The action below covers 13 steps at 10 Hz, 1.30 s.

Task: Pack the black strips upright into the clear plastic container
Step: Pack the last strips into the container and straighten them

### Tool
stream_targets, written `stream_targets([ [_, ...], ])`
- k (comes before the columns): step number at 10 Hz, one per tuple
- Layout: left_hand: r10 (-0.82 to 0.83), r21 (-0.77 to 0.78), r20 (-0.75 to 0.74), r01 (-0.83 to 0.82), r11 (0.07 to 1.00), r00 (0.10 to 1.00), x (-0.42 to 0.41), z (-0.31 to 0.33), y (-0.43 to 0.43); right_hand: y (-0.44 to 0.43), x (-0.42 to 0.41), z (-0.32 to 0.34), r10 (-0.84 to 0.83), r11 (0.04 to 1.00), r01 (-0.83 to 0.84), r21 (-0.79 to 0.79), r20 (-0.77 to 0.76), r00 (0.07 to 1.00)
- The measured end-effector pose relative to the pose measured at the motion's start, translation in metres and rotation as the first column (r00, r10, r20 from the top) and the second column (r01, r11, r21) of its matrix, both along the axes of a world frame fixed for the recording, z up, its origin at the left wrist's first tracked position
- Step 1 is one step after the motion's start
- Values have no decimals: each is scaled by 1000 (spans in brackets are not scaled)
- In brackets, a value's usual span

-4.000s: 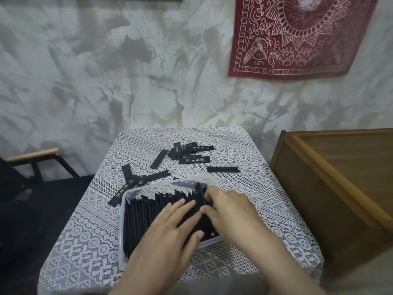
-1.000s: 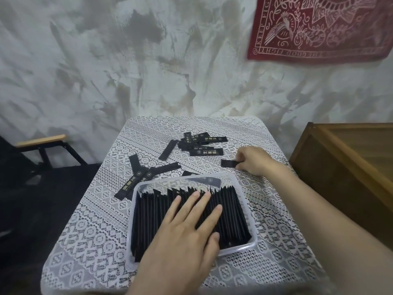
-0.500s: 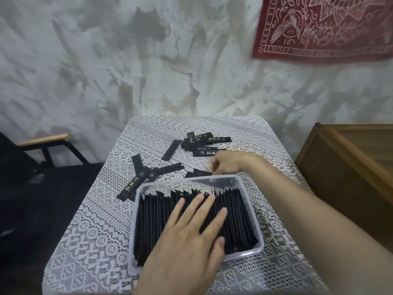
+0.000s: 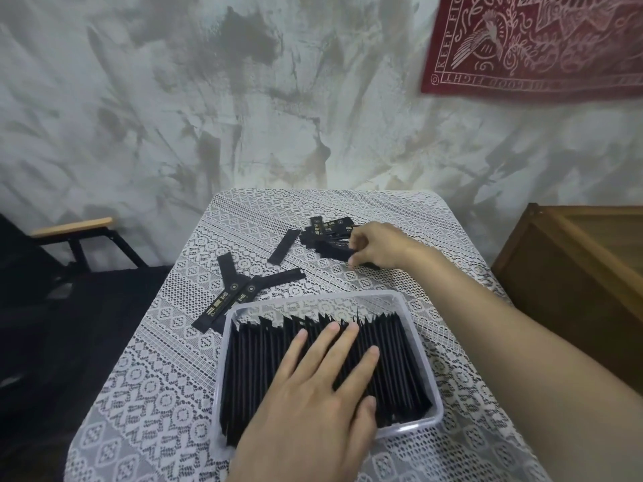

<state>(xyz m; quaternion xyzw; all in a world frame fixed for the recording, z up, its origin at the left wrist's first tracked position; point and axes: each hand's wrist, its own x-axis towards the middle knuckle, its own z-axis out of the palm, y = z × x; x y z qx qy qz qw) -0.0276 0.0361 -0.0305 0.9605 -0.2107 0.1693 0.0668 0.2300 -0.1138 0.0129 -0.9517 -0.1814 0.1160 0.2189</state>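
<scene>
container (image 4: 430, 370): clear plastic tray, rectangular with rounded corners and a thin, glossy rim; it sits on the near half of the table, the lace pattern showing through its far wall.
packed strips (image 4: 250, 370): thin, flat, matt black strips standing on edge in a tight row that fills nearly the whole tray; their pointed top corners make a jagged line along the far side, with a narrow bare gap behind them.
left hand (image 4: 323, 394): lies flat on top of the packed strips, palm down, fingers straight and slightly spread, holding nothing.
right hand (image 4: 377, 247): reaches past the tray to the far pile, fingers curled and pinching the held strip.
held strip (image 4: 335, 252): black, flat, at the near edge of the pile; its right end is hidden under the fingers.
far pile (image 4: 327, 229): several black strips lying flat and overlapped, with small gold print on their faces.
single strip (image 4: 283, 247): plain black, lying flat and slanted, just left of the pile.
crossed strips (image 4: 236, 290): three or so, fanned and overlapping, gold-printed, just beyond the tray's far left corner.
table (image 4: 167, 377): covered in white lace with a geometric openwork pattern.
wall (image 4: 174, 99): rough, mottled grey-white plaster.
hanging cloth (image 4: 539, 46): dark red fabric with white line ornament.
wooden box (image 4: 574, 273): brown boards, right of the table.
</scene>
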Motion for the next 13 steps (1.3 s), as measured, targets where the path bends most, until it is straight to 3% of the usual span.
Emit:
stream_targets([
  [2, -5, -20, 18, 6, 1000, 1000, 6, -4, 0, 12, 24, -7, -13, 990, 16, -140, 27, 1000],
  [7, 0, -6, -16, 0, 1000, 1000, 4, -2, 0, -21, -3, 13, 29, 996, -29, -90, -7, 1000],
  [8, 14, 14, -34, -13, 1000, 999, 2, 1, 1, -44, -29, 5, -8, 981, 7, -193, -1, 1000],
  [9, 40, 32, -58, -38, 999, 998, 0, 4, 0, -51, -49, -11, -26, 980, 24, -195, -4, 1000],
  [11, 77, 61, -126, -69, 996, 989, -4, 9, 0, -49, -56, -8, -5, 986, 16, -163, 67, 998],
  [13, 78, 65, -153, -69, 995, 985, -4, 11, -1, -47, -58, -8, 24, 974, 8, -226, 139, 990],
])
